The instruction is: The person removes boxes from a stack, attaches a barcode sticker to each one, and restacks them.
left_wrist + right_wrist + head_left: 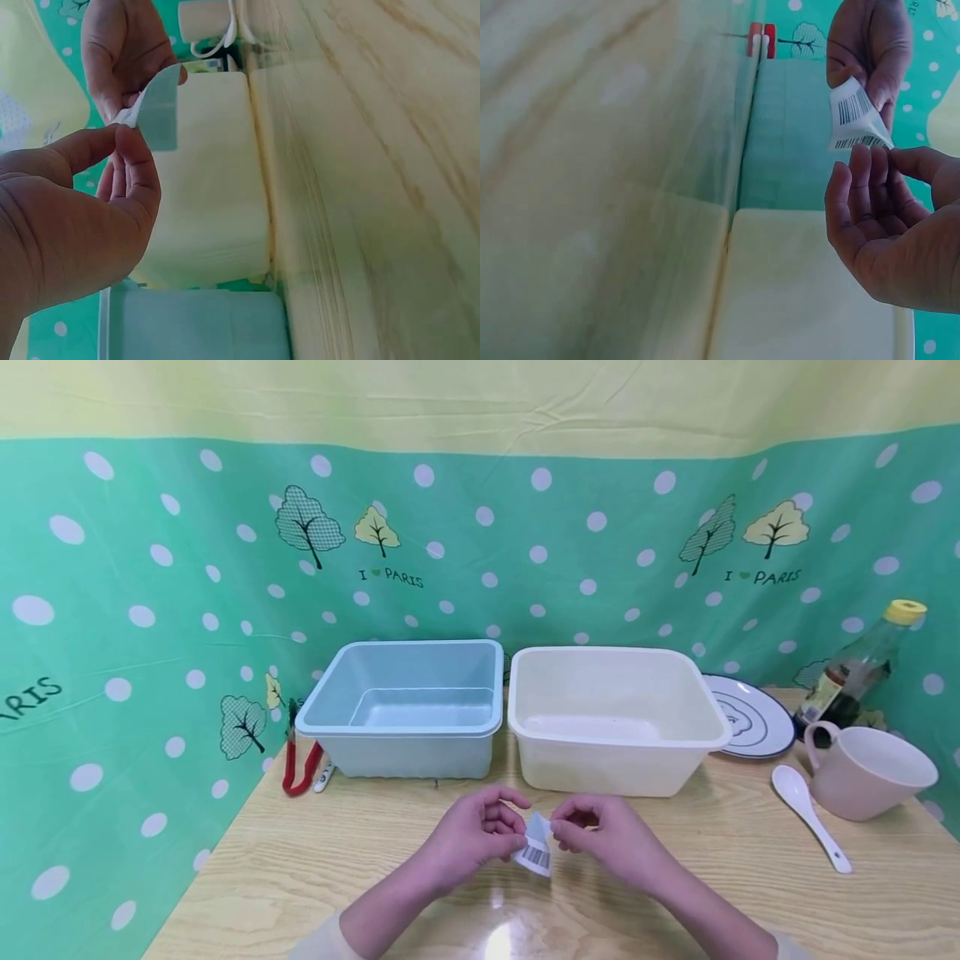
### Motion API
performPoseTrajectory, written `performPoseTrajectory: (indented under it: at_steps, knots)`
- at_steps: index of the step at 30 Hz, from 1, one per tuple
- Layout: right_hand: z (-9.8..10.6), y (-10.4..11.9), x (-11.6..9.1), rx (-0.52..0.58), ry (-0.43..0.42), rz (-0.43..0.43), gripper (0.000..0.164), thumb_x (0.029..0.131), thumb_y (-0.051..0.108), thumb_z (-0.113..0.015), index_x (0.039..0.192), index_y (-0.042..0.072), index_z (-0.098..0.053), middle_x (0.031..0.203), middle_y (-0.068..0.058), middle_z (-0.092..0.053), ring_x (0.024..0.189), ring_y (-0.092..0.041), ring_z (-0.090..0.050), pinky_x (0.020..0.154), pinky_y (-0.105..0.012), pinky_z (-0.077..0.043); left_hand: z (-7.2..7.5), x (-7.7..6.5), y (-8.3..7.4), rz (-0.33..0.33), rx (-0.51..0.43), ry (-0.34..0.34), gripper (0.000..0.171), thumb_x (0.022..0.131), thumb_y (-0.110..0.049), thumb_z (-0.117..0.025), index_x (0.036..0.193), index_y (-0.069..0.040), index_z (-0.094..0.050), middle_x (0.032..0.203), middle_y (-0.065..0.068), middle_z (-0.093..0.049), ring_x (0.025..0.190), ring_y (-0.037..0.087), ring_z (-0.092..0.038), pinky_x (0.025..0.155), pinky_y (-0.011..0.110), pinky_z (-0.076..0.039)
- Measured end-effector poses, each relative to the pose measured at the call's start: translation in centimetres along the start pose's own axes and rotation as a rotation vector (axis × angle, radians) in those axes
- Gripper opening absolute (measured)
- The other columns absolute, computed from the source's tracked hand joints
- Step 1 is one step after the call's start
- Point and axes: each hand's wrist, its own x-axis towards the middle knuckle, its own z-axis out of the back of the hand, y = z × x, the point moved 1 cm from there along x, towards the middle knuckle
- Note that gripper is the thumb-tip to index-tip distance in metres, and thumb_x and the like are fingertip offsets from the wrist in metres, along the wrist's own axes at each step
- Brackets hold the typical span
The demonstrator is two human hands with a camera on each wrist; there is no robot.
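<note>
Both hands meet over the table in front of the two basins, with a small white barcode label (536, 855) between them. My left hand (474, 837) pinches one side of it between thumb and fingers. On the opposite edge, the thumb and index finger of my right hand (611, 837) pinch a corner. Black barcodes show on the label's face (853, 111) in the right wrist view, where the paper bends and curls. From the left wrist, its plain pale back (159, 112) is visible, curved upward at one edge.
Behind the hands stand a light blue basin (412, 756) and a white basin (600, 768). Red-handled pliers (300, 777) lie at left. To the right are a plate (757, 722), a yellow-capped bottle (851, 668), a pink mug (862, 777) and a white spoon (810, 818).
</note>
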Motion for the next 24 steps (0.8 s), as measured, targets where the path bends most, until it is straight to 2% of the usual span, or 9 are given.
performPoseTrajectory:
  at_steps: [6, 13, 18, 24]
  knots:
    - [1.1, -0.1, 0.2, 0.030, -0.019, -0.014, 0.018, 0.097, 0.020, -0.069, 0.098, 0.002, -0.071, 0.091, -0.014, -0.070, 0.079, -0.024, -0.067, 0.070, -0.040, -0.059, 0.5, 0.4, 0.2, -0.008, 0.010, -0.027, 0.033, 0.084, 0.010, -0.071, 0.115, 0.001, -0.063, 0.094, 0.013, -0.067, 0.079, 0.018, -0.063, 0.063, 0.024, -0.053]
    - [2.0, -0.5, 0.4, 0.043, -0.045, -0.038, 0.018, 0.097, 0.018, -0.069, 0.099, 0.000, -0.071, 0.089, -0.015, -0.070, 0.080, -0.029, -0.067, 0.071, -0.038, -0.059, 0.9, 0.6, 0.6, 0.001, 0.025, -0.065, 0.030, 0.083, 0.011, -0.070, 0.110, 0.003, -0.063, 0.095, 0.015, -0.065, 0.081, 0.019, -0.063, 0.064, 0.024, -0.053]
    - [2.5, -0.6, 0.5, 0.045, -0.063, -0.046, 0.019, 0.096, 0.018, -0.070, 0.100, -0.001, -0.071, 0.088, -0.013, -0.070, 0.080, -0.028, -0.067, 0.071, -0.037, -0.059, 1.2, 0.9, 1.0, 0.016, 0.054, -0.086, 0.029, 0.082, 0.011, -0.070, 0.110, 0.003, -0.063, 0.094, 0.012, -0.065, 0.081, 0.018, -0.063, 0.065, 0.025, -0.053]
    - [3.2, -0.6, 0.5, 0.025, -0.094, -0.050, 0.019, 0.097, 0.016, -0.069, 0.102, -0.002, -0.070, 0.089, -0.012, -0.070, 0.080, -0.024, -0.067, 0.071, -0.036, -0.059, 1.8, 1.3, 1.5, 0.040, 0.064, -0.078, 0.031, 0.083, 0.009, -0.070, 0.112, 0.003, -0.062, 0.094, 0.011, -0.064, 0.081, 0.018, -0.062, 0.065, 0.025, -0.053]
